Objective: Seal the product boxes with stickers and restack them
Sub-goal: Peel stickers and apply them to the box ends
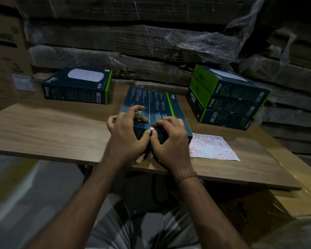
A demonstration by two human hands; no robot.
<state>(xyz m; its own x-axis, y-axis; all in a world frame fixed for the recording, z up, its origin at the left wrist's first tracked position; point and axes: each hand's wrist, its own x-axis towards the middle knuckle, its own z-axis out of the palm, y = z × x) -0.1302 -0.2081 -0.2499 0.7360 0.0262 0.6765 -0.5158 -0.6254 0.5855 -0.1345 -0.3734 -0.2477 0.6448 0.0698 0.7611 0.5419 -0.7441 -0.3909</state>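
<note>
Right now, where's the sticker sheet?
In the head view, the sticker sheet lies flat on the table, just right of the right hand, in front of the three-box stack.

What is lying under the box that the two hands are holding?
The box rests on the wooden table. Its near right corner overlaps the sticker sheet. A pale scrap shows below the left hand and right hand, which hide the rest.

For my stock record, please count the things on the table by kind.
Product boxes: 5: one under the hands, one lying alone at the left, three in the stack at the right.
Sticker sheet: 1.
Total: 6.
</note>
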